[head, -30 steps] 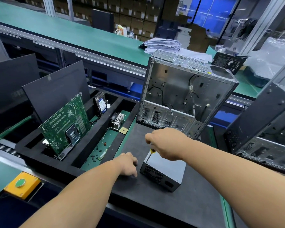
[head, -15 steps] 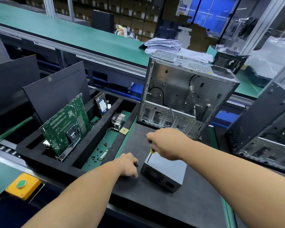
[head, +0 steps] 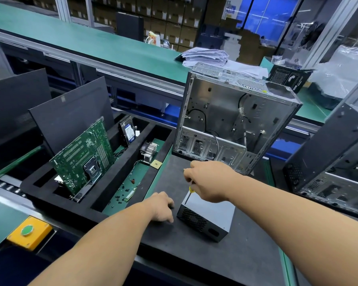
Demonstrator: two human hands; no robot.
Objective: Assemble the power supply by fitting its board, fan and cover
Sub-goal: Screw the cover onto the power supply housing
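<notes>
Near left: yellow box with green button [head: 28, 232] at the table [head: 225, 263] edge. Both forearms reach in from the near side over the dark table mat.

Left hand [head: 161, 207]: palm down on the mat, fingers loosely bent, holding nothing, just left of the power supply [head: 207, 218].

Power supply: grey metal box, cover on, mesh vent face toward the near left; sits on the mat at centre, in front of the open computer case [head: 232, 120].

Right hand [head: 210, 182]: grip closed around a screwdriver [head: 189, 195] with a yellow collar; shaft points down, tip on the top far-left corner of the power supply.

Left of the mat: black foam tray [head: 56, 201]. Holds a green motherboard [head: 84, 155] leaning upright, a hard drive [head: 128, 132] on edge farther back, a finned heatsink [head: 149, 150], loose screws [head: 122, 193] on the green floor of one slot.

Far centre: the case stands upright, side open, cables inside. Far right: second dark case [head: 335, 162]. Behind: green conveyor bench with a stack of papers [head: 205, 56].
</notes>
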